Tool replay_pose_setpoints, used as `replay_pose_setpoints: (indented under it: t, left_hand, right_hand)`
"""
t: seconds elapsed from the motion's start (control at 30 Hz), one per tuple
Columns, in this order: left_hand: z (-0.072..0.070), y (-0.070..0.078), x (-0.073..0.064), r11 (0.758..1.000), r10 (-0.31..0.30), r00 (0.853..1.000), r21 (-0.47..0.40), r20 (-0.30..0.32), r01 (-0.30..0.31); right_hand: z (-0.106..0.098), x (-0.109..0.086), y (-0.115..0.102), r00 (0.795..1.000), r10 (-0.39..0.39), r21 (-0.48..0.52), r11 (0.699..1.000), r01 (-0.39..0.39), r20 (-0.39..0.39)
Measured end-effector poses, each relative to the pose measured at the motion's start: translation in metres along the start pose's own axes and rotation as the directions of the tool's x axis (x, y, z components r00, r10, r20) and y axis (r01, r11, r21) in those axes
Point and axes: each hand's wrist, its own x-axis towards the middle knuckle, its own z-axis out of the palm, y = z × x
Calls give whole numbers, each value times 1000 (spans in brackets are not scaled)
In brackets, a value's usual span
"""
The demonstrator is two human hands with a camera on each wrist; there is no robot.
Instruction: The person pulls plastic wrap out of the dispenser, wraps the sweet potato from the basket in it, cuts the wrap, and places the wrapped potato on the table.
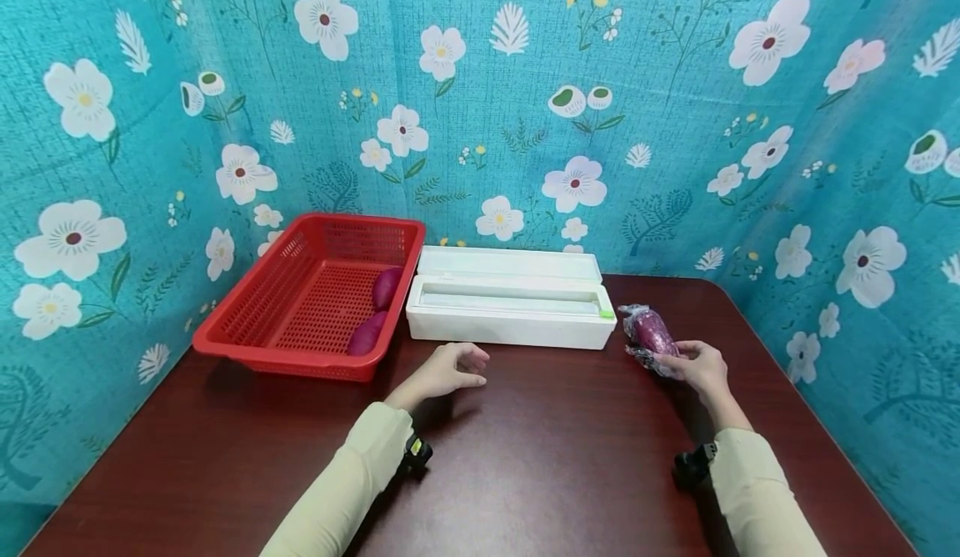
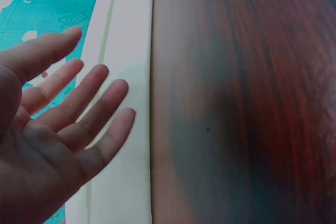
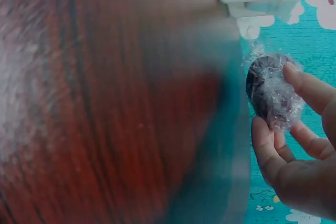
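A turquoise fabric curtain printed with white flowers [image 1: 465, 7] encloses the space at the back and both sides, and below it spreads a dark reddish-brown, glossy, wood-grained surface [image 1: 525, 457] that looks smooth enough for a rounded thing to roll on. At the back left is a red, rectangular, perforated plastic basket [image 1: 300, 359], and just beside it a long white box with its lid open [image 1: 510, 325]. The bare left hand [image 1: 444, 369], in a pale sleeve, hangs near the front of the box, its fingers [image 2: 94, 114] spread loosely and holding nothing. The bare right hand [image 1: 701, 367] pinches the near end of a purple, oval, vegetable-like object in crinkled clear plastic film [image 1: 651, 333], thumb on one side and fingers on the other. This object is at the back right, just beyond the box's right end; whether it rests on the surface or is slightly raised, I cannot tell. It is probably fairly light, firm inside and not fragile, though the film may slip; its solid middle should give the surest hold, better than the loose film ends [image 1: 651, 362]. Two bare purple pieces [image 1: 386, 288] lie along the basket's right side.
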Motion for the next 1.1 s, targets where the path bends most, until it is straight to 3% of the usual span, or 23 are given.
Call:
replay_pose_setpoints:
  t: [0.17,0.4,0.7,0.8,0.9,1.0,1.1]
  left_hand:
    - [0,-3,-1,998,47,998,-36,-31,-48]
    - [-1,-4,-3,996,74,996,-54,-46,-77]
    - [-1,-4,-3,997,73,996,-34,-42,-74]
    - [-1,-4,-3,997,72,997,-28,-35,-73]
    - [-3,-5,-2,997,69,997,-26,-34,-70]
    - [-6,-3,0,998,59,996,-12,-65,-60]
    - [-12,0,5,999,38,993,-13,-114,-40]
  right_hand:
    - [4,1,5,998,14,-42,999,-12,53]
    - [7,4,7,995,-54,-127,990,64,83]
    - [6,7,4,982,-138,-36,989,144,129]
    - [4,8,4,982,-139,-45,988,146,131]
    - [2,8,3,984,-151,-103,982,161,98]
    - [1,9,-3,979,-203,-152,967,203,15]
    - [7,12,-13,950,-301,-147,947,286,-86]
